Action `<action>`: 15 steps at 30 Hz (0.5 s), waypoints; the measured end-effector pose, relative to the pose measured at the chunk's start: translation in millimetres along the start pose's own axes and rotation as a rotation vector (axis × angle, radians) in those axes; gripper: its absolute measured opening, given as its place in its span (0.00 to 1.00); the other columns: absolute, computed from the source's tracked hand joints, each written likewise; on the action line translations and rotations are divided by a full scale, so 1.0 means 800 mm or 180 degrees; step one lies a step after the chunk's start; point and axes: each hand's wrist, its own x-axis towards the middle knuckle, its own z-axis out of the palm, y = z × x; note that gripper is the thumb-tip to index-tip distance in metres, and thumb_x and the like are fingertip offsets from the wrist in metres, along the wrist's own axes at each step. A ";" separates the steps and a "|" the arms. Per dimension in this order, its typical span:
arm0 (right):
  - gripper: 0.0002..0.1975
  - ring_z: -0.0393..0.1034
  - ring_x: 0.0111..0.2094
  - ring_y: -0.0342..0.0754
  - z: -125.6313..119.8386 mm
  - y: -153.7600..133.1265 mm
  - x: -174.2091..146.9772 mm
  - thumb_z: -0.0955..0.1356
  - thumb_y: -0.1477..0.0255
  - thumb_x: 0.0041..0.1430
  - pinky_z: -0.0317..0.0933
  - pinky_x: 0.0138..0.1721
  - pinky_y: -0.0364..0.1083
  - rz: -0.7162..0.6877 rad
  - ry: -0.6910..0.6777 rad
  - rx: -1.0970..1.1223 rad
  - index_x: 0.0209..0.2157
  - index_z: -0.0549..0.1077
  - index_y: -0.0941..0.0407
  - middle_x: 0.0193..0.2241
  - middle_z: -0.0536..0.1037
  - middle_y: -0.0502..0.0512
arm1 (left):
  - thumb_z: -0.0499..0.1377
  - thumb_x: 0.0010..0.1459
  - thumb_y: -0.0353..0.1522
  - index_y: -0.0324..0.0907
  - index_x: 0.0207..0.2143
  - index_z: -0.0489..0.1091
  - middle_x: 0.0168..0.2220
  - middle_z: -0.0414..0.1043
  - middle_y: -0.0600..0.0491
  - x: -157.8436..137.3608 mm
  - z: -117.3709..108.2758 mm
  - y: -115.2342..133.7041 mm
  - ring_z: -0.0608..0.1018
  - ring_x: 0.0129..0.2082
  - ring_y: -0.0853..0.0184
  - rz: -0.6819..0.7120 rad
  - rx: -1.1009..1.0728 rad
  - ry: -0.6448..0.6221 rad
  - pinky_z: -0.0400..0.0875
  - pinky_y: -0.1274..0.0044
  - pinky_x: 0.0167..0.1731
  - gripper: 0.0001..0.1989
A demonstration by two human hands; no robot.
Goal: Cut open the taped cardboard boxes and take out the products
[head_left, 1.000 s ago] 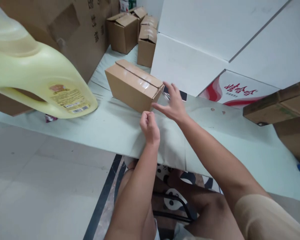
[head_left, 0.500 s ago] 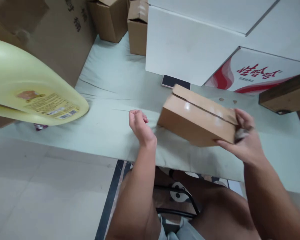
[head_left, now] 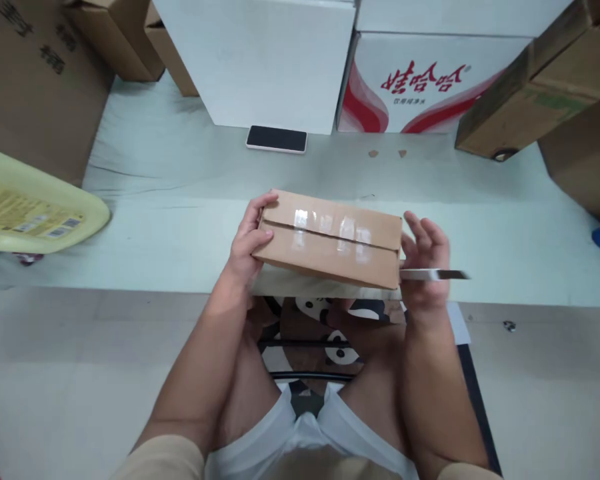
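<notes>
A pale cloth-covered table (head_left: pixel 180 227) is bearing a taped box (head_left: pixel 330 238) at its near edge. The left hand (head_left: pixel 247 241) is gripping the box's left end, while the right hand (head_left: pixel 425 257), fingers spread, is pinching a blade (head_left: pixel 437 274) beside its right end. The blade could nick a finger if it slips.

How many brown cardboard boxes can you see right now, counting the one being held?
6: the taped box between both hands, a big printed one far left, two at back left, two at right. More may lie outside the frame.
</notes>
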 end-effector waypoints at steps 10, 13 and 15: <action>0.10 0.62 0.25 0.43 -0.039 -0.061 0.009 0.68 0.62 0.50 0.64 0.25 0.45 -0.0189 0.1403 0.1490 0.33 0.74 0.50 0.29 0.66 0.50 | 0.71 0.40 0.38 0.47 0.35 0.68 0.39 0.68 0.53 -0.017 0.055 -0.004 0.72 0.39 0.62 0.0299 -0.0090 0.0252 0.71 0.70 0.42 0.20; 0.10 0.64 0.30 0.43 -0.042 -0.068 0.009 0.70 0.74 0.42 0.70 0.34 0.47 -0.0087 0.1737 0.1315 0.29 0.68 0.51 0.30 0.63 0.49 | 0.70 0.41 0.39 0.47 0.36 0.67 0.41 0.67 0.52 -0.021 0.064 -0.003 0.72 0.40 0.61 0.0298 -0.0066 0.0322 0.71 0.70 0.41 0.20; 0.13 0.65 0.31 0.41 -0.043 -0.073 0.009 0.69 0.81 0.40 0.72 0.37 0.46 -0.0109 0.1951 0.1118 0.29 0.67 0.51 0.31 0.61 0.48 | 0.70 0.42 0.40 0.47 0.37 0.66 0.42 0.68 0.52 -0.024 0.067 -0.005 0.72 0.42 0.60 0.0318 -0.0018 0.0337 0.72 0.70 0.41 0.21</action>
